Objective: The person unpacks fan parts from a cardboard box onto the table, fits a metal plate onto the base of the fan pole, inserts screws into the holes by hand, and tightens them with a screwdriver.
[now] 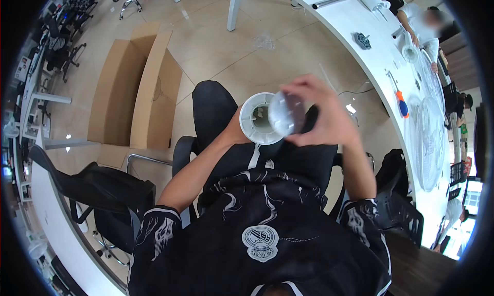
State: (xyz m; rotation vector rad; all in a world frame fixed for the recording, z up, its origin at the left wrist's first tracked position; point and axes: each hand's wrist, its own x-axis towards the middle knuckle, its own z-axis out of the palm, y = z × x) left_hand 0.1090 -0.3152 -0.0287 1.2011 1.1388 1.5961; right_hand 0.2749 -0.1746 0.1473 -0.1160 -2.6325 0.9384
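Observation:
My left hand [234, 129] is wrapped round the side of a white hollow cylinder [247, 118], whose open end faces up at me above my lap. Ribs line its rim, and some pale bits show in the dark inside. Close to the cylinder's right edge, my right hand [329, 113] grips a round, shiny piece [283, 116] between thumb and fingers. Its near face looks clear or silvery and its side dark brown. Motion blurs it, so its exact kind is unclear. It overlaps the cylinder's rim in view; whether they touch I cannot tell.
An open cardboard box [154, 100] stands on the floor at left. On the curved white table [355, 64] lie an orange-and-blue screwdriver [401, 104], a dark knob-like part [362, 40], a metal tube [332, 1] and round fan grilles [429, 141]. A co-worker [419, 31] handles a white part.

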